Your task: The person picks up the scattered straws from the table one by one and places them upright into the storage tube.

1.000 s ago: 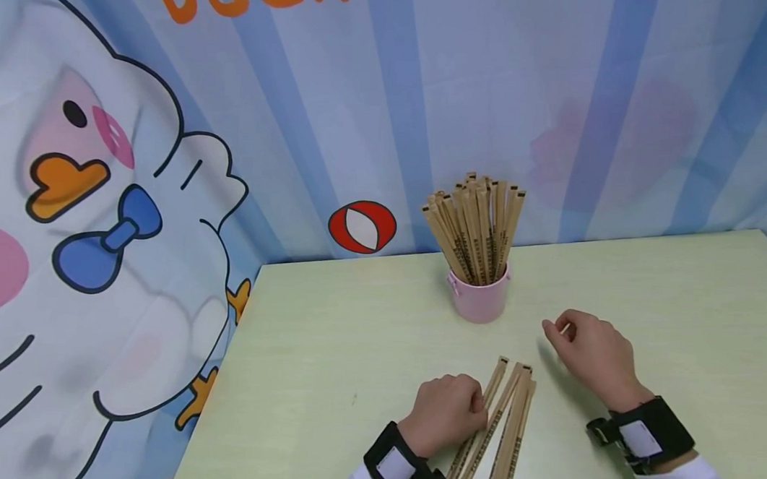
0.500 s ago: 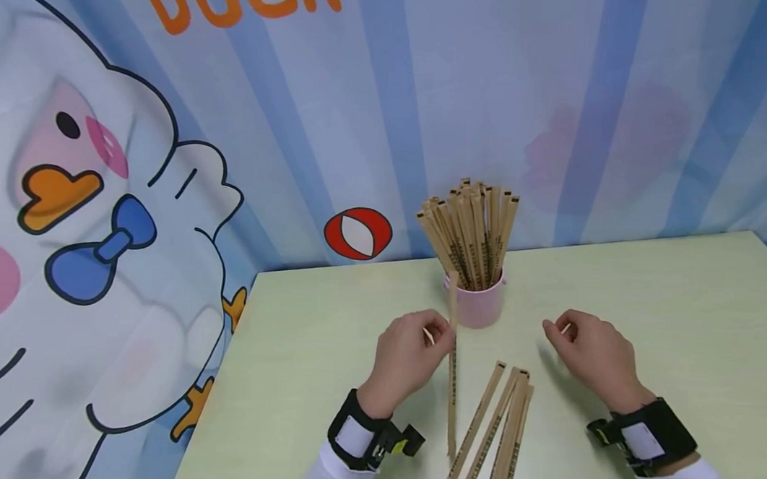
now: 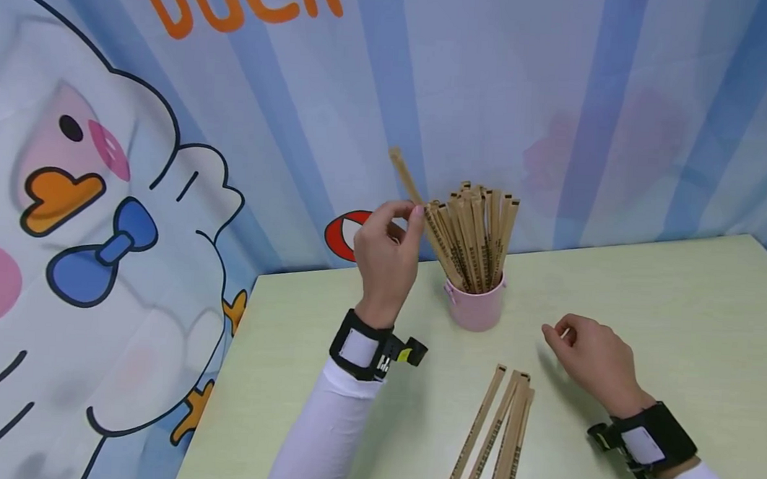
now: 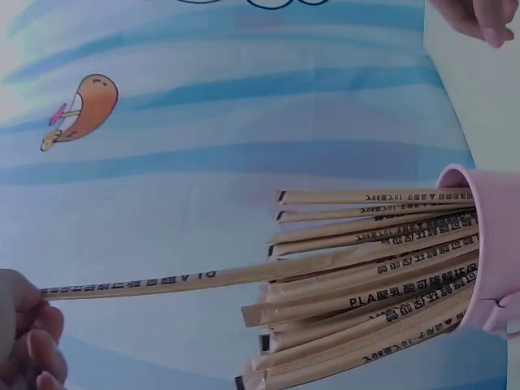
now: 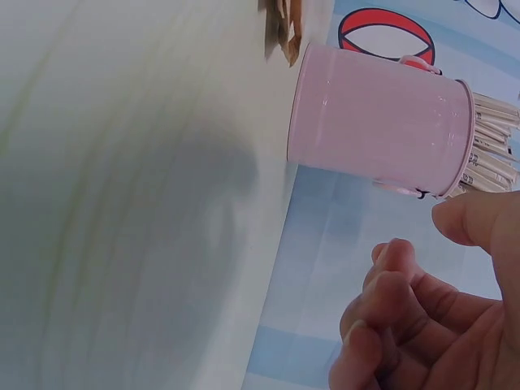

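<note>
My left hand (image 3: 387, 258) is raised to the left of a small pink bucket (image 3: 476, 313) and pinches a paper-wrapped straw (image 3: 405, 174) between thumb and fingers. One end of that straw sticks up past the fingertips. In the left wrist view the straw's other end (image 4: 325, 262) overlaps the bundle of wrapped straws (image 4: 390, 305) standing in the bucket. Those straws are brown with black print. Over the table at the right, my right hand (image 3: 588, 359) stays with its fingers loosely curled and holds nothing; the right wrist view shows its thumb (image 5: 463, 223) apart from the fingertips.
Several more wrapped straws (image 3: 509, 441) lie on the pale table (image 3: 304, 380) between the two arms, in front of the bucket. A blue striped cloth (image 3: 495, 93) with a cartoon duck hangs right behind the table's far edge.
My left hand has picked a wrapped straw up from the loose ones on the table and carried it up and away to the bucket's left side. The right hand has stayed in place.
</note>
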A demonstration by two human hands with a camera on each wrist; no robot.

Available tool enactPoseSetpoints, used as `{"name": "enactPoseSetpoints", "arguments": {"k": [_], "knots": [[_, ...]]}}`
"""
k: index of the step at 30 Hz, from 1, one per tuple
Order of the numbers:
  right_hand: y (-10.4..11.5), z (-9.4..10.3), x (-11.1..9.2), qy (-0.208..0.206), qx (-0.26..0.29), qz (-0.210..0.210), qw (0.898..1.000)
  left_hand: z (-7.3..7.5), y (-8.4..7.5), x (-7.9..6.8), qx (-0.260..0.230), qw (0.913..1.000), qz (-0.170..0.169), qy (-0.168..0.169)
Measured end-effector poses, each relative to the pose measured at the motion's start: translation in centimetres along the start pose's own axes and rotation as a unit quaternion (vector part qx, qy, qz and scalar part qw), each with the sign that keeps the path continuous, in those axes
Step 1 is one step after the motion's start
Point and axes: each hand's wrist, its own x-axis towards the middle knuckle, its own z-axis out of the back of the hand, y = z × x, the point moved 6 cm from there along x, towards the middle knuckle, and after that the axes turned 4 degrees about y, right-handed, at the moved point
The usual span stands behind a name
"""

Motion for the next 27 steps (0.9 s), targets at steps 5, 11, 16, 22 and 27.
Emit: {"name": "enactPoseSetpoints", "arguments": {"k": [5, 11, 16, 22, 27], "knots": [[-0.1, 0.1, 0.0, 0.000, -0.001, -0.004, 1.000, -1.2, 1.3, 0.6, 0.024, 0.9993, 0.003, -0.029], [-0.1, 0.1, 0.1, 0.001, 0.000, -0.003, 1.000, -3.2, 3.4, -0.7, 0.050, 0.9983, 0.020, -0.021], [-0.2, 0.1, 0.1, 0.001, 0.000, -0.003, 1.000, -4.9, 4.8, -2.3, 0.073, 0.9961, 0.044, 0.022], [-0.2, 0.1, 0.0, 0.002, 0.001, -0.003, 1.000, -6.7, 6.2, -4.1, 0.105, 0.9868, 0.084, 0.090], [-0.2, 0.2, -0.1, 0.001, 0.001, -0.003, 1.000, -7.6, 7.0, -5.2, 0.112, 0.9794, 0.109, 0.128]]}}
